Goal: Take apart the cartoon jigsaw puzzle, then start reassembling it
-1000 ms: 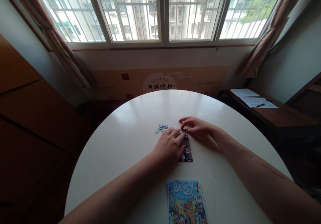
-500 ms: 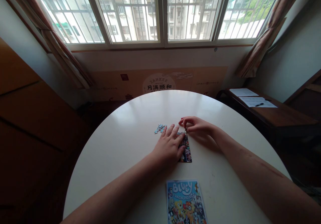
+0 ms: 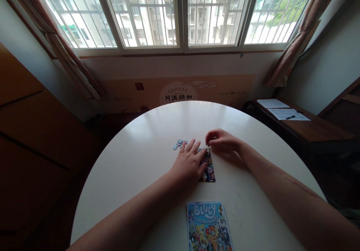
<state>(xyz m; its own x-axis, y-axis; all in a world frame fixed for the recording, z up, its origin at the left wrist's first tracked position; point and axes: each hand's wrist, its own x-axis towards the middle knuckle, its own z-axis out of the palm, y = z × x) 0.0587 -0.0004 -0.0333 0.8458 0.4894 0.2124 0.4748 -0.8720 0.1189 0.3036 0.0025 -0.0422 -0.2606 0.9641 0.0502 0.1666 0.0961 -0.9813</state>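
Near the centre of the frame, a dark, many-coloured puzzle (image 3: 209, 173) lies flat on the white round table (image 3: 129, 168), partly hidden by the left hand (image 3: 189, 161). That hand lies over it palm down with fingers spread, its grip open and closed on nothing, the fingertips pointing up the frame. Just beside those fingertips, left of centre, is a small heap of loose pieces (image 3: 179, 144), pale blue and white; whether a finger touches them cannot be told. The right hand (image 3: 223, 140), right of centre, hangs just above the puzzle's upper right corner, its grip pinched on a tiny dark piece (image 3: 207, 144) between thumb and curled fingers. At the bottom centre, well apart from both hands, a blue picture sheet (image 3: 209, 226) printed "BLUEY FANZINE PROJECT" shows crowded cartoon figures, its lower edge cut by the frame. Papers (image 3: 288, 114) and a dark pen (image 3: 290, 117) lie on a brown side table (image 3: 323, 129) at the right, and a barred window (image 3: 184, 18) fills the top.
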